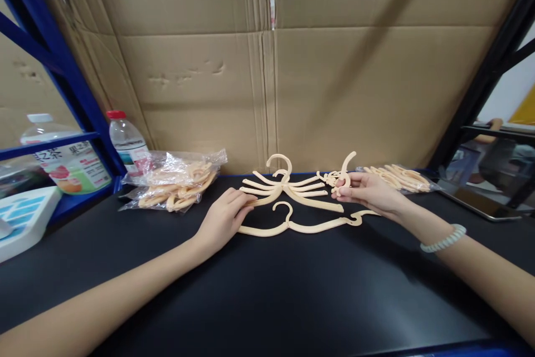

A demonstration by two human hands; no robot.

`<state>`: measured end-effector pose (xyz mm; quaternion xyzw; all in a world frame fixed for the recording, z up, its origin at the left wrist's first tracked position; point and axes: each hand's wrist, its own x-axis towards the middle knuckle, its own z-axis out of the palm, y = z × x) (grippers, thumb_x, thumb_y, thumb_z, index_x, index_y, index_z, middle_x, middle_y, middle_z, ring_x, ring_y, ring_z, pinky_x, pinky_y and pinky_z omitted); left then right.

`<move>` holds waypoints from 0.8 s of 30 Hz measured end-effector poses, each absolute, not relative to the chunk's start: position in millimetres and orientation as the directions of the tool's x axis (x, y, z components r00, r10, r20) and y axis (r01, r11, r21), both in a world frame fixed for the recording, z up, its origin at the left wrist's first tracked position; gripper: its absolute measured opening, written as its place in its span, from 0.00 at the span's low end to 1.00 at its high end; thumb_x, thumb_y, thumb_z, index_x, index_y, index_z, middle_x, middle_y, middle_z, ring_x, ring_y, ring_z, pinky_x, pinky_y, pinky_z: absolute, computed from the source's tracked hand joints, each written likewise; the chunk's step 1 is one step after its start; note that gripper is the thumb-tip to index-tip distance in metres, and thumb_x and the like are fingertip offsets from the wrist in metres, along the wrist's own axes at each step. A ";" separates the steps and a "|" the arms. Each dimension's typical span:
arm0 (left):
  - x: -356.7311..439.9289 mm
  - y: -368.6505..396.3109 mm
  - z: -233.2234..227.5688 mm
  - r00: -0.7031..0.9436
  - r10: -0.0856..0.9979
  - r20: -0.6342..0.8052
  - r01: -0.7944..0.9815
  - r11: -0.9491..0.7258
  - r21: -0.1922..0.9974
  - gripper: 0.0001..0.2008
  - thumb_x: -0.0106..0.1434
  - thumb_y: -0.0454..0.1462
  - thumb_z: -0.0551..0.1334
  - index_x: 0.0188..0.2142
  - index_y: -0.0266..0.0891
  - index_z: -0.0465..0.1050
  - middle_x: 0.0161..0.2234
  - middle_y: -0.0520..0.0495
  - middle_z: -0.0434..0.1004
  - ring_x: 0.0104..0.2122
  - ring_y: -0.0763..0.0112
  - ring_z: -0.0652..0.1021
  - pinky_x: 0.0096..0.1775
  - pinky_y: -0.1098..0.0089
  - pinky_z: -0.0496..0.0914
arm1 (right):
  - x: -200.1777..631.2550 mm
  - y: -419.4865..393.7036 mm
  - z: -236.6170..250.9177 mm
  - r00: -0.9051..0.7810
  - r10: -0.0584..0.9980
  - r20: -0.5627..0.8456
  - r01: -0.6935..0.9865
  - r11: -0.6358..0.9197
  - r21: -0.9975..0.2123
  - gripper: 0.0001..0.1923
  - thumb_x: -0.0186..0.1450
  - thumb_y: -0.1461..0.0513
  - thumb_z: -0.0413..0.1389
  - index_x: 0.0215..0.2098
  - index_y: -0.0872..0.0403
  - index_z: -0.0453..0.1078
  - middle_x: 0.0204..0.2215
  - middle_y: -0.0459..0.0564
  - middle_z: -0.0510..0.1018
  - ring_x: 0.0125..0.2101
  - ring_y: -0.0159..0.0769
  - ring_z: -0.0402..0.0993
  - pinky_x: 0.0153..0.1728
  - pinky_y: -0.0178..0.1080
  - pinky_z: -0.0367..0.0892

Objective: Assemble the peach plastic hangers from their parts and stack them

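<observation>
Nearest the lower edge, two bare forearms are reaching in from the lower left and lower right corners over a black table (267,296). The right forearm is wearing a pale coiled wristband (443,239).

Just below mid-frame a single cream hanger (307,226) is lying flat, its long axis running left to right and its hook pointing toward the top of the frame. The left hand (223,219) is resting just left of centre with fingers loosely curled and narrow, its fingertips touching the left tip of this hanger and the near arm of the stack behind it.

That stack of cream hangers (288,185) is lying just beyond, arms fanning left and right, hooks pointing up-frame. To its right, the right hand (370,190) is pinching a small hook piece (345,170) between thumb and fingers, its curved end rising up-frame.

Farther back on the left, a clear plastic bag (173,181) is holding more cream hangers; another bag of hangers (397,177) is lying at the right. A water bottle with a red cap (125,140) is standing by a blue rack post (62,67). Cardboard sheets (334,67) are walling off the back.
</observation>
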<state>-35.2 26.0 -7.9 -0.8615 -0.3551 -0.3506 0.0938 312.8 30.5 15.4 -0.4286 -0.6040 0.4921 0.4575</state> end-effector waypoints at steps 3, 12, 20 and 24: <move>-36.4 26.8 -8.3 0.485 0.564 0.668 0.691 -0.715 0.101 0.07 0.66 0.35 0.56 0.38 0.40 0.72 0.31 0.48 0.74 0.34 0.66 0.72 0.38 0.66 0.69 | 313.8 30.0 14.3 -0.307 0.946 0.107 0.135 0.154 -0.979 0.10 0.53 0.58 0.66 0.27 0.53 0.72 0.29 0.46 0.77 0.34 0.34 0.76 0.44 0.40 0.72; -37.7 28.3 -11.1 0.482 0.623 0.617 0.712 -0.689 0.139 0.06 0.63 0.33 0.57 0.37 0.39 0.73 0.31 0.48 0.74 0.33 0.66 0.74 0.36 0.67 0.69 | 315.7 29.2 11.6 -0.299 0.953 -0.040 0.062 -0.022 -0.998 0.14 0.55 0.54 0.65 0.31 0.56 0.73 0.38 0.54 0.78 0.42 0.42 0.76 0.46 0.43 0.73; -36.7 27.9 -11.1 0.468 0.621 0.629 0.714 -0.684 0.145 0.06 0.63 0.34 0.57 0.37 0.40 0.72 0.30 0.48 0.74 0.32 0.67 0.73 0.35 0.67 0.69 | 315.3 32.5 3.4 -0.344 0.933 -0.101 0.061 -0.085 -0.995 0.12 0.57 0.56 0.64 0.30 0.56 0.68 0.33 0.54 0.79 0.39 0.41 0.79 0.46 0.43 0.74; -36.9 28.5 -11.8 0.475 0.618 0.627 0.708 -0.691 0.144 0.05 0.63 0.34 0.57 0.37 0.40 0.72 0.31 0.48 0.74 0.32 0.67 0.73 0.36 0.67 0.69 | 313.9 33.9 0.6 -0.313 0.945 -0.099 0.016 -0.099 -0.995 0.10 0.58 0.58 0.63 0.29 0.55 0.68 0.30 0.53 0.79 0.34 0.37 0.79 0.43 0.40 0.75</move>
